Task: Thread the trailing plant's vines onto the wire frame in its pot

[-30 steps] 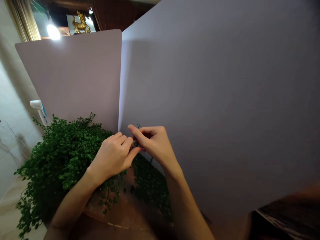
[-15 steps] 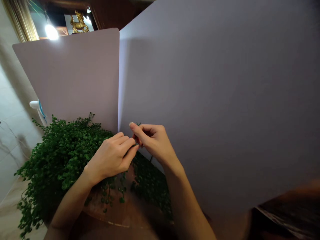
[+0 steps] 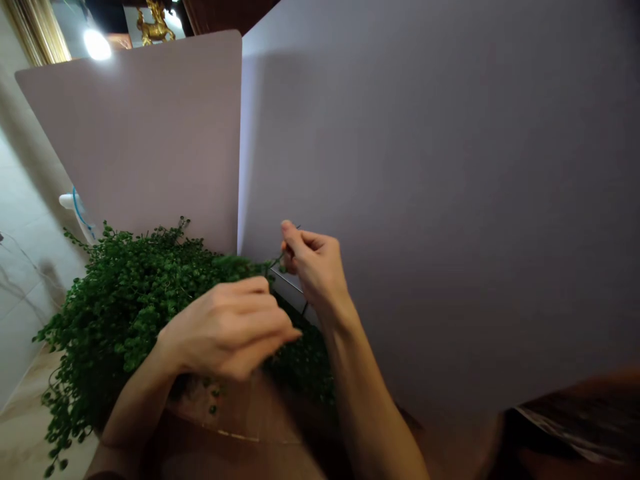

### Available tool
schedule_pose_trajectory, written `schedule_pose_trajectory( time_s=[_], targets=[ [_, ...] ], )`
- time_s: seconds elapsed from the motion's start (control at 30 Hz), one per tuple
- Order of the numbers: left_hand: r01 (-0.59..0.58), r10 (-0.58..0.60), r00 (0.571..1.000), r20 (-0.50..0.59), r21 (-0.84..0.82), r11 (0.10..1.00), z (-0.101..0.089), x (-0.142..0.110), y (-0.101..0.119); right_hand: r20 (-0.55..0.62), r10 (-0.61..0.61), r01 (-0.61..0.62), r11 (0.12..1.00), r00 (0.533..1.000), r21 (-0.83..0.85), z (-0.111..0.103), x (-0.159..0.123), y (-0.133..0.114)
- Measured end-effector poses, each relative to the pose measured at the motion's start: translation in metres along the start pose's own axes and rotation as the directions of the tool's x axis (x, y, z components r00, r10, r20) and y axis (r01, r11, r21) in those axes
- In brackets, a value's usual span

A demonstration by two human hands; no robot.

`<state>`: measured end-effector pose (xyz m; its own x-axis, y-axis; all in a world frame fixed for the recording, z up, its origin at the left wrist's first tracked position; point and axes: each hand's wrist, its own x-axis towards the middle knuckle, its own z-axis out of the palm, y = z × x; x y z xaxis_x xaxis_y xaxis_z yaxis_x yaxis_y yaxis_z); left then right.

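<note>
A bushy trailing plant [image 3: 150, 287] with small round green leaves fills the left side. My right hand [image 3: 315, 260] is closed in a pinch on a thin plant stem [image 3: 275, 261], which runs down left toward the foliage. Lower and nearer to me, my left hand [image 3: 230, 330] is in front of the plant, its fingers together and curled, slightly blurred. Whatever its fingertips may hold is hidden. Darker strands of foliage [image 3: 305, 363] hang below and between the hands, over a brown rounded surface [image 3: 240, 413].
A large grey panel [image 3: 440, 200] stands close behind my right hand, with a pinkish panel [image 3: 145, 147] to its left. Beyond are a lit bulb [image 3: 97, 45], a golden animal figurine [image 3: 156, 25] and a white-and-blue object [image 3: 75, 203]. A dark blurred shape [image 3: 565, 433] is at the lower right.
My hands have moved apart: the left came down and nearer, the right went slightly up and right. A stem now shows between my right fingers and the plant. The view tilted slightly down.
</note>
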<state>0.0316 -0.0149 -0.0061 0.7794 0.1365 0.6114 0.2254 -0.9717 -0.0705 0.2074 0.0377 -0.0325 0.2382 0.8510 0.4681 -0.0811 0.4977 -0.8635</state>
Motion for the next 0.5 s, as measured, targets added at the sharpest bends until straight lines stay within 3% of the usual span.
schedule_pose_trajectory(
  time_s=[0.07,0.13,0.3,0.4,0.5],
  targets=[
    [-0.014,0.015,0.999,0.05,-0.01,1.0,0.0,0.0,0.006,-0.009,0.007,-0.007,1.0,1.0,-0.004,-0.006,0.006,0.003],
    [0.009,-0.017,0.991,0.133,0.06,0.998,0.005,0.001,0.004,0.07,0.011,-0.007,0.999,0.997,-0.05,-0.01,0.007,0.004],
    [0.041,-0.133,0.926,0.352,0.257,0.965,0.027,0.004,-0.013,0.164,0.021,-0.005,0.995,0.986,-0.096,-0.008,0.003,0.002],
    [0.046,-0.146,0.916,0.375,0.263,0.964,0.031,0.003,-0.018,0.179,0.032,-0.013,0.995,0.983,-0.103,-0.007,0.004,0.005],
    [0.082,-0.146,0.94,0.308,0.211,0.974,0.029,0.002,-0.019,0.17,0.025,-0.007,0.995,0.985,-0.104,-0.009,0.005,0.007]
  ],
)
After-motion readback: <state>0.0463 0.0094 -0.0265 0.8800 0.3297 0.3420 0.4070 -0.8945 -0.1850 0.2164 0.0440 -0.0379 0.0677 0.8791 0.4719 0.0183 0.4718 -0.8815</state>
